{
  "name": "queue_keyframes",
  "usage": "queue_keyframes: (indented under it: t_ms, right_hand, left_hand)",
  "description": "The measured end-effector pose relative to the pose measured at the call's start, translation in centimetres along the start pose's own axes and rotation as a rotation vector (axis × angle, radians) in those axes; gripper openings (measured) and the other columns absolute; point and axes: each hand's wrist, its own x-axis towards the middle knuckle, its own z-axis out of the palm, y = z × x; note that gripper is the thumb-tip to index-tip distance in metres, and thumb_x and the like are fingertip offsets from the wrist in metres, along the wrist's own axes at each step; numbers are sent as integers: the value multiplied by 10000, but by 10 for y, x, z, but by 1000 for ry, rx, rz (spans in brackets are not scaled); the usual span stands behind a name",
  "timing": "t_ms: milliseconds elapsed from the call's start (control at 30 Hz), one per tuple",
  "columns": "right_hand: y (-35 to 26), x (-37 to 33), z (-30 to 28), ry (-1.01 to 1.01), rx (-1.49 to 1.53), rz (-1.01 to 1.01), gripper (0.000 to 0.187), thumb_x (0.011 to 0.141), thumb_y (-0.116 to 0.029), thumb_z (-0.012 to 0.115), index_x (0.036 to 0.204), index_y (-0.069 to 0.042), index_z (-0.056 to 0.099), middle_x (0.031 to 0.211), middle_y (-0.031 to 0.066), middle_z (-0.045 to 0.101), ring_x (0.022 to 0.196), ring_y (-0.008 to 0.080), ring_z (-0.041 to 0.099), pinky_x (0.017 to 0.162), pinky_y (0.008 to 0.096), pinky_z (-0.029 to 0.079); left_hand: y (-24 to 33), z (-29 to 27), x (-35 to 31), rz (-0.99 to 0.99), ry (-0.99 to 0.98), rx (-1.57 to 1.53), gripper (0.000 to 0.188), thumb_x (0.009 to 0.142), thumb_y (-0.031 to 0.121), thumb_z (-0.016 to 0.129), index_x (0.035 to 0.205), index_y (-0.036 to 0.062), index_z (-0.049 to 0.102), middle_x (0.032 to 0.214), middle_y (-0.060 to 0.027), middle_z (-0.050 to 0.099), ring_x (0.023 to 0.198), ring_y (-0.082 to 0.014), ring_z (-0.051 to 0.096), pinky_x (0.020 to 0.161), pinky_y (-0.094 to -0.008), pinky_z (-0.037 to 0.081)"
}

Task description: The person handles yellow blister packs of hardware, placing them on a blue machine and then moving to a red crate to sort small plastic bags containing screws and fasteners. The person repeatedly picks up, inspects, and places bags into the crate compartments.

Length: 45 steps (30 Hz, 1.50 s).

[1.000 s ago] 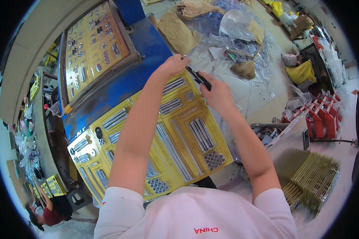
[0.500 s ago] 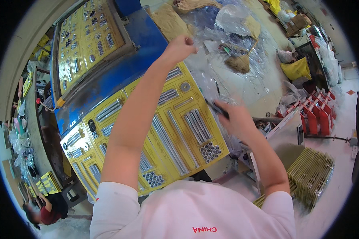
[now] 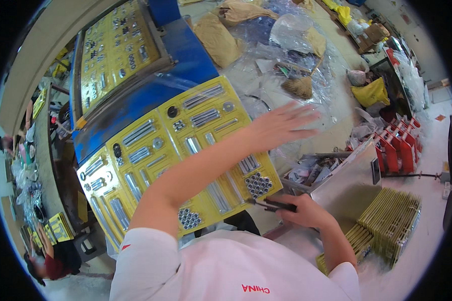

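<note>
A large yellow card, covered in clear plastic film, lies before me with metal rods, nuts and washers fixed on it in groups. My left arm crosses above the card. My left hand, its fingers spread, is past the card's far right edge and holds nothing. At the near right corner my right hand grips black-handled scissors. Their tips point left, beside the card's edge and just below a cluster of nuts.
A blue machine holds another filled yellow card in a frame. Plastic scraps and a broom head lie on the floor. Stacked yellow cards stand at right, near red racks. Another person works at far left.
My left hand has swung from the card's far edge to the right and opened. My right hand has brought the scissors back toward me along the right edge. The card has shifted slightly.
</note>
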Motion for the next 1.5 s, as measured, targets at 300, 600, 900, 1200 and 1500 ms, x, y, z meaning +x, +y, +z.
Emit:
queue_keyframes:
  t_ms: [300, 600, 900, 1200, 1500]
  right_hand:
    - [-121, 146, 134, 86, 196, -338, 604, 995, -128, 656, 1574, -138, 487, 825, 82, 671, 655, 162, 624, 641, 345, 525]
    - [-317, 315, 286, 588, -475, -530, 592, 936, -197, 604, 1520, -120, 544, 991, 257, 758, 920, 453, 731, 827, 548, 587]
    - [-301, 238, 306, 365, -648, -382, 586, 920, -182, 577, 1501, -111, 561, 1034, 275, 734, 961, 449, 718, 874, 518, 576]
    - [-210, 48, 343, -194, -580, -65, 591, 915, -201, 636, 1501, -152, 585, 995, 253, 732, 885, 407, 720, 845, 479, 578]
    - [-239, 242, 155, 881, -285, -248, 553, 969, -231, 628, 1516, -184, 568, 1057, 254, 750, 929, 418, 732, 822, 481, 573]
  left_hand:
    - [103, -219, -410, -1705, -76, 528, 452, 1018, 184, 628, 1456, 88, 573, 1641, -128, 422, 1509, -396, 375, 1251, -548, 285]
    - [140, -193, -468, -1520, 148, 523, 511, 1054, 330, 555, 1523, 126, 551, 1694, -105, 371, 1554, -324, 347, 1293, -530, 189]
    - [144, -201, -470, -1503, 268, 448, 527, 1028, 302, 575, 1507, 83, 562, 1678, -117, 390, 1548, -333, 354, 1293, -544, 191]
    - [144, -205, -472, -1470, 272, 434, 530, 1009, 248, 601, 1495, 43, 559, 1660, -162, 402, 1556, -365, 333, 1293, -567, 185]
    - [154, -167, -350, -1253, 166, 61, 553, 1004, 289, 641, 1513, 93, 548, 1664, -118, 413, 1575, -328, 304, 1291, -621, 130]
